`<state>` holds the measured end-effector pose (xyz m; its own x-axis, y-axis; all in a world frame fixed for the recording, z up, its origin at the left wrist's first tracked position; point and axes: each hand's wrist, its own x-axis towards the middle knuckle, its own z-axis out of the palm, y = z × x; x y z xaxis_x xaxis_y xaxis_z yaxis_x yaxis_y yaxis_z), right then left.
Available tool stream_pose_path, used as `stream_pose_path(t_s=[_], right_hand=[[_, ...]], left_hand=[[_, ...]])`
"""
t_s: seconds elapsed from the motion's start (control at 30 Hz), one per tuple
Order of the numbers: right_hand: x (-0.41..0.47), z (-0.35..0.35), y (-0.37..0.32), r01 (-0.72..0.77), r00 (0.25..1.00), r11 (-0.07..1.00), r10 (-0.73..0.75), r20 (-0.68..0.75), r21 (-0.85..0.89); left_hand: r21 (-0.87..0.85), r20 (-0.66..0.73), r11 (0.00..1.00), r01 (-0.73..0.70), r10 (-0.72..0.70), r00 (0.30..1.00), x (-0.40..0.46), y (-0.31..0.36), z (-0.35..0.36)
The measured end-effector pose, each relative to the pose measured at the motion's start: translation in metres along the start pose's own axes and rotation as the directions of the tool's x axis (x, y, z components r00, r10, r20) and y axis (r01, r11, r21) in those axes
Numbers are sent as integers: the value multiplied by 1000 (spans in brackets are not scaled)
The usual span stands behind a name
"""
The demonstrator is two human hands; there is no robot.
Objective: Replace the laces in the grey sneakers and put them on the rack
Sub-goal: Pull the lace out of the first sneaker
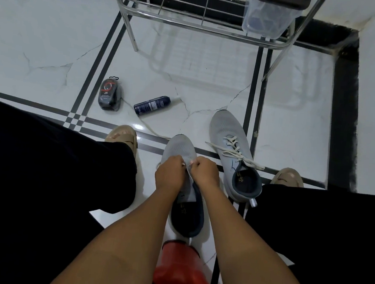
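Grip: while curled tight, left hand & right hand are both pinched on the near grey mesh sneaker at its eyelets.
Pair: 2nd sneaker, laced w/ white lace, lies just right.
Rack: steel-wire rack; clear plastic tub held on it.
Floor: glossy white marble tile, black stripes.

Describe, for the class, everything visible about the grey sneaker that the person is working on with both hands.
The grey sneaker stands upright on the white tiled floor, toe pointing away. Its upper looks like light grey knit fabric, with a dark navy collar and lining. The left hand and right hand pinch at its eyelet area near the tongue. A white lace trails from its toe across the floor. The second sneaker lies beside it, apart.
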<state>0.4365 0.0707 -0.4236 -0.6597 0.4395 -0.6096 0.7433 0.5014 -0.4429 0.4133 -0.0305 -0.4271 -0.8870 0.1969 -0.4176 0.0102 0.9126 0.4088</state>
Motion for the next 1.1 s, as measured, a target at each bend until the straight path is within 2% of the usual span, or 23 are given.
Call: stream_pose_path(t_s=[0.07,0.17,0.27,0.43,0.5,0.6,0.7,0.73,0.77,0.83,0.87,0.9,0.97,1.0,1.03,1.1], right_hand=[[-2,1,2,-22,1000,996,21,11,84],[-11,2,8,-78,993,947,46,111,311],[-15,1,11,-40,986,958,-9,168,284],[-20,-1,8,22,995,977,-41,88,211],[-23,-3,7,13,996,967,-35,84,253],[-24,-6,7,-14,997,956,-9,77,291],[-22,-7,9,-58,997,949,41,60,310],[-21,-8,10,-78,996,942,64,54,326],[-20,-10,10,-94,995,935,84,44,341],[-18,-14,9,-115,993,929,113,25,351],[-18,-16,9,-121,992,929,125,13,350],[-16,-19,7,-126,991,929,137,-6,349],[-11,-24,5,-151,983,919,178,-42,365],[-7,-27,4,-157,979,908,194,-57,388],[-3,-29,3,-151,978,903,195,-68,403],[5,-33,-3,-100,986,926,142,-88,364]], left_hand=[[-52,42,998,30,-28,999,2,1,-1],[-112,114,994,18,-5,993,3,1,-3],[-202,154,979,29,2,988,3,-2,-4],[-348,224,932,102,-23,974,8,-10,-6],[-399,285,901,169,-54,957,11,-11,-8],[-447,403,863,236,-41,914,15,-12,-18],[-447,585,850,279,42,810,23,-6,-47],[-438,601,850,293,34,799,30,-2,-57],[-452,554,839,304,-3,833,38,-1,-64],[-540,258,775,328,-218,941,53,1,-73],[-550,66,771,322,-344,937,56,0,-77],[-486,-102,817,309,-404,909,56,3,-80],[-238,-288,929,282,-345,894,42,11,-79],[-125,-307,963,238,-265,914,33,16,-74],[-37,-262,982,186,-189,946,23,21,-66],[37,-54,995,95,-93,994,9,23,-43]])
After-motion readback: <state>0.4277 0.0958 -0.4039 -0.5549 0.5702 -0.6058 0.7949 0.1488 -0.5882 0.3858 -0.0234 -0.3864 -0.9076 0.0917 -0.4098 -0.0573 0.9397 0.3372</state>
